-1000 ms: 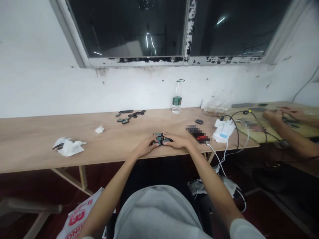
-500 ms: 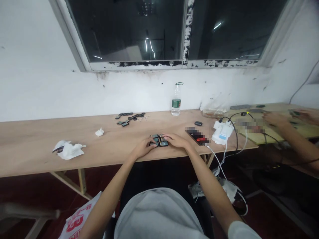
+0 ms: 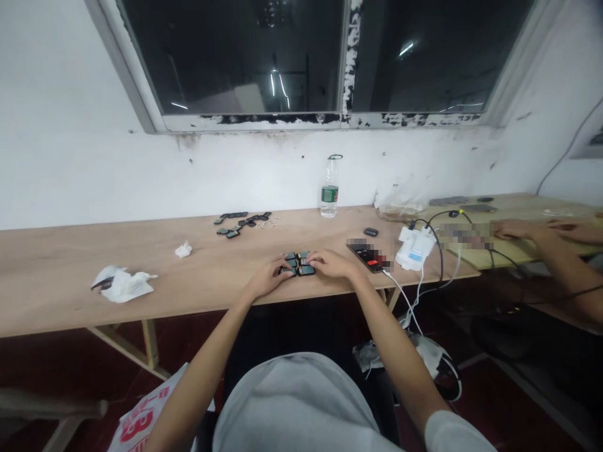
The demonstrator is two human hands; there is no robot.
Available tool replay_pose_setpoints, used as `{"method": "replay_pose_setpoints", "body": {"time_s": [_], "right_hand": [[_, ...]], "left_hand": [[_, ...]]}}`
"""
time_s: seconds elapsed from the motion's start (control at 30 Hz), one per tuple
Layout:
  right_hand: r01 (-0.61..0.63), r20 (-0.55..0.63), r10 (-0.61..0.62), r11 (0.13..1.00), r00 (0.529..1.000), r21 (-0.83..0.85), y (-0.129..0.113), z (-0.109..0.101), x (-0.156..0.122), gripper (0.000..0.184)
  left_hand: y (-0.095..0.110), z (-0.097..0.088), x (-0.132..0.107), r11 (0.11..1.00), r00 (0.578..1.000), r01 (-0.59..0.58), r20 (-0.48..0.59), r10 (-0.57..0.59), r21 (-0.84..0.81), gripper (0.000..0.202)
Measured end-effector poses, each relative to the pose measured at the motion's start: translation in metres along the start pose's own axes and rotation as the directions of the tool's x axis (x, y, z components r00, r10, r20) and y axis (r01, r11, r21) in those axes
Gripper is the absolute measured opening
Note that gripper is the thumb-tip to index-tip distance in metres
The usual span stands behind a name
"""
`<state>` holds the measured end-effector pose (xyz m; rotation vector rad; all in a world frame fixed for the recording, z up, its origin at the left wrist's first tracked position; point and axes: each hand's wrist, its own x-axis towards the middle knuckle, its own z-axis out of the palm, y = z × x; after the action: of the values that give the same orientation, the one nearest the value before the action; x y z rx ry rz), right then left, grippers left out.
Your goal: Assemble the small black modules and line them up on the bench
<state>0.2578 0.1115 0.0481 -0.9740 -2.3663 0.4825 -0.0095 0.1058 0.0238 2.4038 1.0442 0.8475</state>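
Between my hands on the wooden tabletop lies a compact group of several small black-rimmed rectangular pieces [image 3: 306,270] with grey-green faces, set close together in two rows. My left hand [image 3: 267,280] curls around the group's left side, thumb and fingers closed on the pieces there and partly hiding them. From the right, my right hand [image 3: 331,263] reaches in with bent fingers, its fingertips closed on the upper right piece. Further back on the table is a loose cluster of similar dark pieces [image 3: 233,233], with tiny pale bits [image 3: 268,222] beside it.
A water bottle [image 3: 329,194] stands by the wall. To the right are a phone [image 3: 368,256] on a white cable, a small black case [image 3: 371,231] and a white power strip [image 3: 415,248]. Crumpled tissues [image 3: 126,285] lie left. Another person's hands [image 3: 518,230] are at the far right.
The whole view has shifted slightly. My hands stay at the group of pieces, with the right fingertips a little more bent. The other person's arms at the far right have moved.
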Motion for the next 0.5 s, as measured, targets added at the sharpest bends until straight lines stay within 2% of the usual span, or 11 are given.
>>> {"method": "replay_pose_setpoints", "body": {"time_s": [0.1, 0.23, 0.37, 0.43, 0.5], "right_hand": [[-0.031, -0.007, 0.031, 0.999, 1.0, -0.012, -0.001, -0.004, -0.001, 0.029], [-0.14, -0.078, 0.142, 0.99, 0.987, 0.026, 0.003, -0.009, -0.004, 0.026], [-0.268, -0.173, 0.265, 0.963, 0.949, 0.002, 0.015, -0.013, -0.009, 0.024], [-0.322, -0.152, 0.316, 0.946, 0.936, -0.019, 0.02, -0.015, -0.012, 0.023], [-0.357, -0.092, 0.353, 0.934, 0.931, -0.026, 0.021, -0.017, -0.015, 0.026]], "left_hand": [[0.002, -0.003, 0.0, 0.999, 0.999, 0.032, -0.024, -0.032, 0.0, 0.032], [0.003, -0.017, -0.001, 0.998, 0.989, 0.051, -0.14, -0.048, 0.021, 0.04], [-0.008, -0.036, -0.006, 0.966, 0.955, 0.23, -0.218, -0.201, 0.117, 0.043], [-0.016, -0.042, -0.009, 0.934, 0.937, 0.308, -0.226, -0.265, 0.183, 0.041], [-0.023, -0.042, -0.011, 0.918, 0.935, 0.329, -0.211, -0.285, 0.22, 0.039]]}}
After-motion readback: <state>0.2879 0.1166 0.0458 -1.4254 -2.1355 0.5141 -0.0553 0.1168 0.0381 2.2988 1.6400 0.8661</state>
